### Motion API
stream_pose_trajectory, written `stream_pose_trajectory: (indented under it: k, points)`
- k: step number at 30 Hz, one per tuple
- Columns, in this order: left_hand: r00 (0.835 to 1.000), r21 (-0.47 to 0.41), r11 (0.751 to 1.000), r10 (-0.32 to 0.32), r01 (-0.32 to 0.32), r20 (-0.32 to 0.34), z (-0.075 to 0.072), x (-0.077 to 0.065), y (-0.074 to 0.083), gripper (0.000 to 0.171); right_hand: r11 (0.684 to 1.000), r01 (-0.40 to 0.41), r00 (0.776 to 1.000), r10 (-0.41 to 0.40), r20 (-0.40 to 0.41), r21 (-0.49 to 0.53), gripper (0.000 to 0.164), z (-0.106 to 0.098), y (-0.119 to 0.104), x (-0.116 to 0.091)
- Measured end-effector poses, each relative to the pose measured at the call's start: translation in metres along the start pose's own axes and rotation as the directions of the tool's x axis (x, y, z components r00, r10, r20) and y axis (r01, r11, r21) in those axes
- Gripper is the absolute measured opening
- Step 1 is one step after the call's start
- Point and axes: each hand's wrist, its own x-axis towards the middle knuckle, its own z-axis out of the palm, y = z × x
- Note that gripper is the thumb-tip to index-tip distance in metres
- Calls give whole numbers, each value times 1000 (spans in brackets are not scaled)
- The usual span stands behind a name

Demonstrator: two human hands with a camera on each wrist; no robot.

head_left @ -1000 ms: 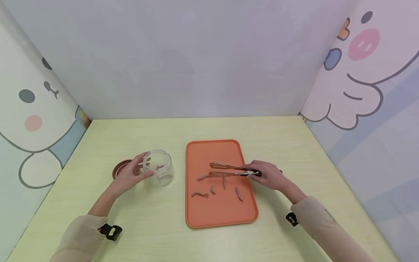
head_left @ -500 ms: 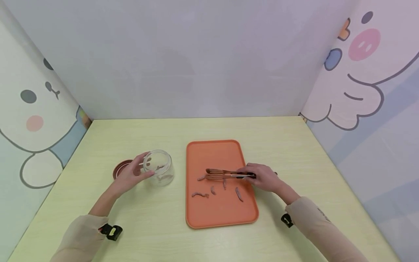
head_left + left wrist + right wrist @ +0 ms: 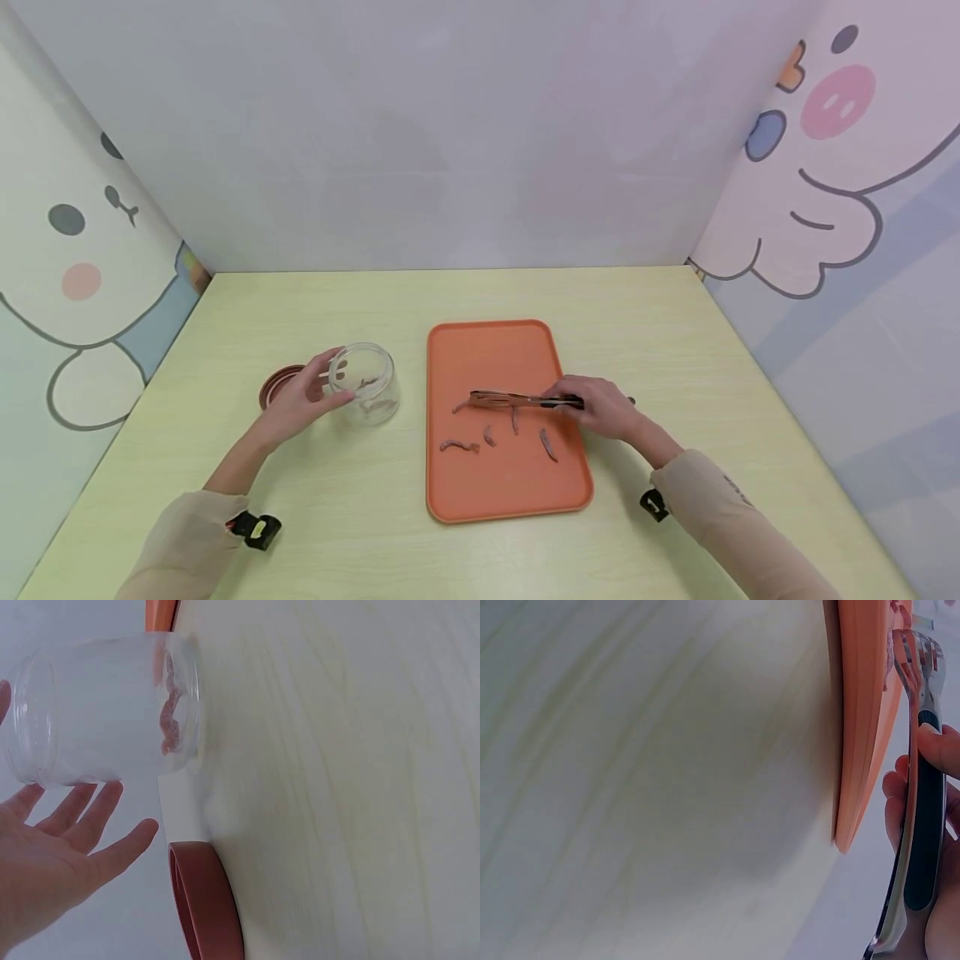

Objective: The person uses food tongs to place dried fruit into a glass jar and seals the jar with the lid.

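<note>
On the left, my left hand (image 3: 300, 402) holds a clear glass jar (image 3: 384, 408) near its mouth, thumb on one side and fingers on the other. The jar has no lid on, and a dark reddish strip (image 3: 171, 724) lies at its bottom. My right hand (image 3: 602, 408) grips metal tongs (image 3: 495, 400) with black handles, their arms squeezed close together. The tips are low over an orange tray (image 3: 510, 496), at the end of a thin brownish strip (image 3: 460, 408). Several similar strips (image 3: 549, 445) lie on the tray.
A reddish-brown round lid (image 3: 272, 386) lies on the pale wooden table (image 3: 360, 517), partly behind my left hand. A grey wall (image 3: 450, 167) stands at the back, with cartoon-printed panels (image 3: 817, 192) on both sides.
The tongs have moved slightly left and down toward the strip, and their spread arms have come together. My left hand and the jar have stayed in place.
</note>
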Motion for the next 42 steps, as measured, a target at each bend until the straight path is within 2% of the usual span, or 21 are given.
stream_pose_trajectory:
  k: [15, 29, 42]
  points:
    - [1000, 4, 1000, -8, 8, -8, 1, 0, 0, 69, 1000, 11, 1000, -11, -9, 5, 21, -6, -5, 2]
    - [1000, 13, 1000, -11, 11, -9, 1, 0, 2, 69, 996, 86, 992, -87, -90, -20, 22, -35, -15, 15]
    - [1000, -9, 1000, -9, 9, 3, 1, 0, 2, 70, 988, 147, 977, -152, -148, -45, 19, -59, -27, 38]
